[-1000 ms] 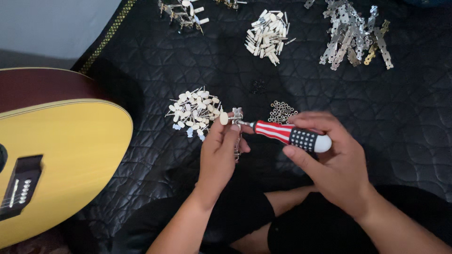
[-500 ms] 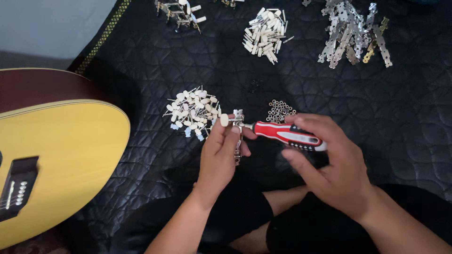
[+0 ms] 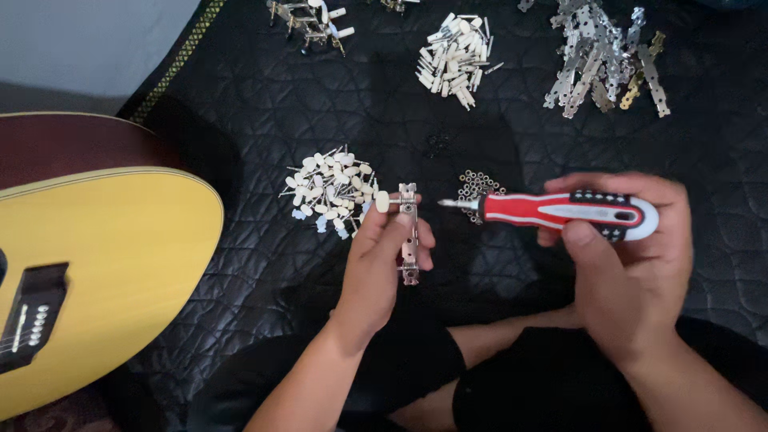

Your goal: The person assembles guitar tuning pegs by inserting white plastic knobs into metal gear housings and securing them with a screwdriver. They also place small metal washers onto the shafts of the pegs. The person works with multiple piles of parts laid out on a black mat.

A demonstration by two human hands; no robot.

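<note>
Black quilted mat (image 3: 320, 104); silver tuner strip (image 3: 410, 236) upright, cream knob attached.

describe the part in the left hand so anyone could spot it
Start at the yellow guitar on the left, then go right to the left hand over the black quilted mat. It pinches a narrow metal tuner plate, upright, one cream knob on top, unlike the loose piles behind.

We see a black quilted mat (image 3: 264, 96) carrying it all: a pile of cream-knobbed pegs (image 3: 330, 189), small dark rings (image 3: 478, 186) beside it, more white pegs (image 3: 456, 60), metal plates (image 3: 600, 56), and a yellow guitar (image 3: 88, 272) at its left edge.
</note>
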